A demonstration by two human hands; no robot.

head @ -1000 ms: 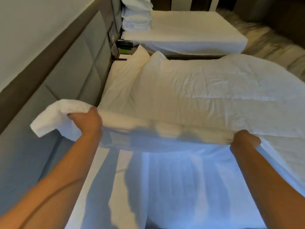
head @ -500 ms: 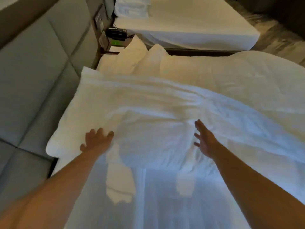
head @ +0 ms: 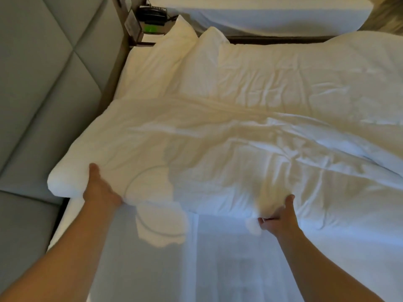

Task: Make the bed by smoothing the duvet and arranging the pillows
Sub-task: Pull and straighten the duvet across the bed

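Observation:
A white duvet (head: 229, 149) lies rumpled across the bed, its near edge folded back over the bare white sheet (head: 218, 258). My left hand (head: 99, 188) grips the duvet's thick near-left corner, thumb on top. My right hand (head: 278, 216) pinches the duvet's near edge, fingers curled under the fabric. Two white pillows (head: 172, 51) stand at the far left against the headboard, partly covered by the duvet.
A grey padded headboard (head: 43, 83) runs along the left. A nightstand with a black phone (head: 152, 13) sits at the far left corner. A second made bed (head: 261, 12) lies beyond, with a narrow dark gap between the beds.
The duvet, held up a second ago, was laid down toward the headboard. My hands, flat and open on it half a second ago, have now closed on its near edge.

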